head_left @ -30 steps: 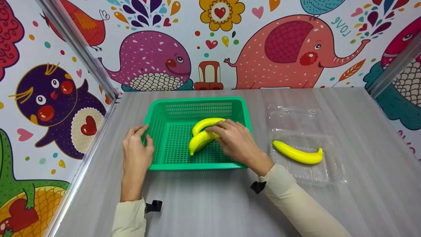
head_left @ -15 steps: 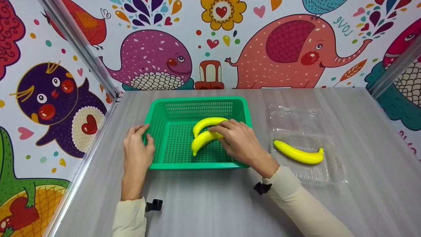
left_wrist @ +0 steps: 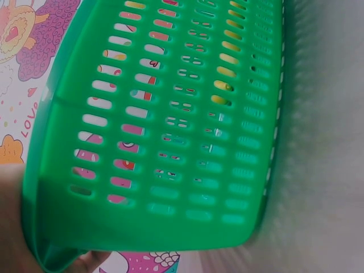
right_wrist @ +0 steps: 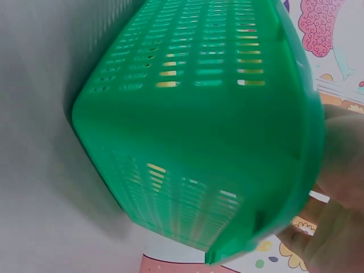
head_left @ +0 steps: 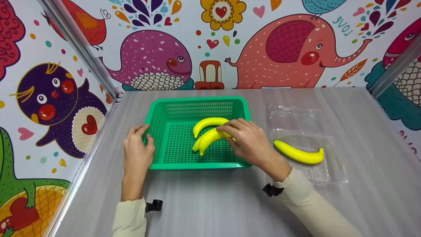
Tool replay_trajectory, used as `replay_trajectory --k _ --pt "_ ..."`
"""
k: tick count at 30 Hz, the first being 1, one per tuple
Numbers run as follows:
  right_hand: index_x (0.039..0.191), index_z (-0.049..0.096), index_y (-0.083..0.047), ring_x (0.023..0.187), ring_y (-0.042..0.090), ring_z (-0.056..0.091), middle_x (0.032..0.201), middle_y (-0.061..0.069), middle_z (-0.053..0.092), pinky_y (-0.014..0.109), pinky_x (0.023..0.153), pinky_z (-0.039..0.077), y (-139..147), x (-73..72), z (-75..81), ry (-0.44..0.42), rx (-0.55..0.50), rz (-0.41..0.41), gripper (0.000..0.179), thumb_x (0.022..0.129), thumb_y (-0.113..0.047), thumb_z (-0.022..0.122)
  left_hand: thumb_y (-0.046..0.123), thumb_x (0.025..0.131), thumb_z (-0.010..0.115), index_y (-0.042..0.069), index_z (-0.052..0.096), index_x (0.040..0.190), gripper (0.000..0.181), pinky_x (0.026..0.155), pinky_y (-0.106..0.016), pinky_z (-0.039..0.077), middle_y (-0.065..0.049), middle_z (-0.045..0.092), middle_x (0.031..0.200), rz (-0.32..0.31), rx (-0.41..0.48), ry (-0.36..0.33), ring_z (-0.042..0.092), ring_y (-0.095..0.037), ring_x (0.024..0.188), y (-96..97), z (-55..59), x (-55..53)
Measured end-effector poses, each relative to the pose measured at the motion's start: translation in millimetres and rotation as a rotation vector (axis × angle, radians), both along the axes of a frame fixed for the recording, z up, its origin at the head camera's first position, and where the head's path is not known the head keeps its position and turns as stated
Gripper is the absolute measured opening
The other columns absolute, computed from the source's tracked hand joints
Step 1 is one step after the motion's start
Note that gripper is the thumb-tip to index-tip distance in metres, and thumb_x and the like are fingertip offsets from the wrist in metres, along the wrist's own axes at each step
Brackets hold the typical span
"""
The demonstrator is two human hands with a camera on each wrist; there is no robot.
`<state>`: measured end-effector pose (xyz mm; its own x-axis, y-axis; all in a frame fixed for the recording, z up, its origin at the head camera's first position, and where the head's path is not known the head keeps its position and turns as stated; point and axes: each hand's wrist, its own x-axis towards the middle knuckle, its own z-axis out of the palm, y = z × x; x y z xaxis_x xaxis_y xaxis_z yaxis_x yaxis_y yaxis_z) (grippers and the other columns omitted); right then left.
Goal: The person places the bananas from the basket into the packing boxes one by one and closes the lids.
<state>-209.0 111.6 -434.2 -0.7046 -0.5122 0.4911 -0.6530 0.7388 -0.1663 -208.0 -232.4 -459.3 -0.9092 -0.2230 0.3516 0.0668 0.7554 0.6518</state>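
Note:
In the head view a green plastic basket (head_left: 200, 166) stands on the table. My left hand (head_left: 136, 148) grips its left rim, and part of that hand (left_wrist: 11, 222) shows beside the rim in the left wrist view. Over the basket's right side, my right hand (head_left: 248, 141) pinches a yellow banana (head_left: 210, 138) from above. Under that one a second banana (head_left: 196, 146) is mostly covered, and a third banana (head_left: 210, 121) lies behind. Through the slots, the right wrist view gives only bits of yellow, with the right hand (right_wrist: 335, 187) past the rim.
To the right of the basket lies an opened clear plastic box (head_left: 335, 164), its lid (head_left: 292, 117) folded back. Another banana (head_left: 299, 153) rests in it. Printed wall panels (head_left: 210, 39) stand behind the table and along its sides.
My right hand has drawn the banana a little to the right and slightly up, uncovering part of the banana beneath. The left hand stays at the rim.

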Motion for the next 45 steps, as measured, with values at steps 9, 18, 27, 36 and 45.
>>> replay_trajectory --k 9,18,27,36,45 --pt "0.134 0.077 -0.022 0.116 0.022 0.069 0.126 -0.001 0.078 0.040 0.100 0.063 12.7 6.3 -0.9 -0.012 0.013 0.015 0.038 0.097 -0.013 0.082 -0.001 0.105 0.059 -0.005 0.066 0.144 0.040 0.107 -0.059 0.058 -0.030 0.063 0.143 0.001 0.001 0.005 0.063 -0.049 0.134 -1.0 -0.3 -0.2" --pt "0.136 0.076 -0.023 0.122 0.021 0.069 0.131 -0.002 0.077 0.040 0.104 0.061 22.7 13.2 4.2 -0.033 0.030 -0.002 0.039 0.098 -0.017 0.081 0.000 0.106 0.059 -0.004 0.066 0.145 0.040 0.107 -0.059 0.058 -0.029 0.063 0.143 0.005 -0.001 -0.003 0.063 -0.048 0.135 -0.6 -0.3 0.4" --pt "0.136 0.077 -0.024 0.121 0.022 0.069 0.131 -0.001 0.077 0.041 0.101 0.062 38.1 21.3 7.3 -0.008 0.020 -0.021 0.044 0.095 -0.012 0.084 -0.001 0.105 0.060 -0.004 0.067 0.144 0.040 0.107 -0.059 0.058 -0.030 0.063 0.144 0.004 -0.002 0.001 0.062 -0.049 0.135 -0.2 -0.1 0.1" --pt "0.135 0.077 -0.024 0.120 0.022 0.069 0.131 -0.001 0.076 0.042 0.096 0.064 50.4 24.4 5.5 0.012 0.012 -0.032 0.044 0.094 -0.011 0.085 -0.001 0.105 0.060 -0.004 0.067 0.144 0.040 0.108 -0.059 0.058 -0.029 0.063 0.143 0.006 -0.008 0.005 0.063 -0.049 0.134 -0.5 -0.9 0.4" --pt "0.133 0.078 -0.020 0.118 0.024 0.069 0.128 0.002 0.077 0.043 0.096 0.064 64.7 28.0 1.8 0.050 -0.001 -0.027 0.042 0.093 -0.008 0.085 -0.001 0.105 0.060 -0.003 0.067 0.145 0.040 0.107 -0.059 0.058 -0.030 0.063 0.143 0.004 -0.004 -0.004 0.063 -0.049 0.135 0.1 -0.1 -0.2"
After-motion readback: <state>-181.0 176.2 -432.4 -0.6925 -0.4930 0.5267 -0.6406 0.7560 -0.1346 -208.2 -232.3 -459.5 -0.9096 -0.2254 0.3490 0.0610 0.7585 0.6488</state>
